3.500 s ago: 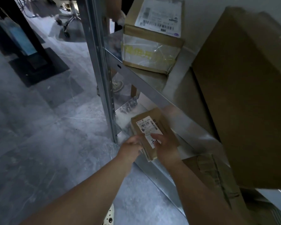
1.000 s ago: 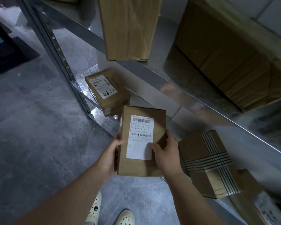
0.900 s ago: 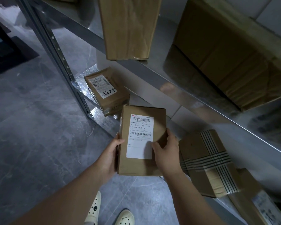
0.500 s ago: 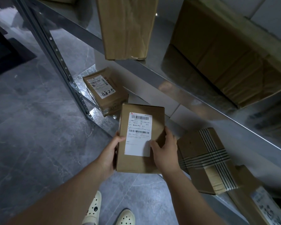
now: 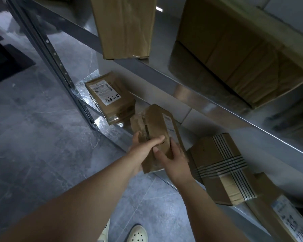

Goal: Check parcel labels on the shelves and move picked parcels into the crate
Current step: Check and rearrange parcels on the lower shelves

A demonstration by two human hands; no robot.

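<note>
the small parcel [image 5: 157,135] is between both hands, tilted on its edge in front of the bottom shelf [image 5: 112,132]. the left hand [image 5: 143,149] grips its taped side, the right hand [image 5: 173,159] holds its near end beside the striped box [image 5: 220,165].

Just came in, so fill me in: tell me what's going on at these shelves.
A person's left hand and right hand hold a small brown parcel in front of the bottom shelf, tilted so its label faces right. A parcel marked 8825 and a striped-tape box lie on that shelf.
</note>
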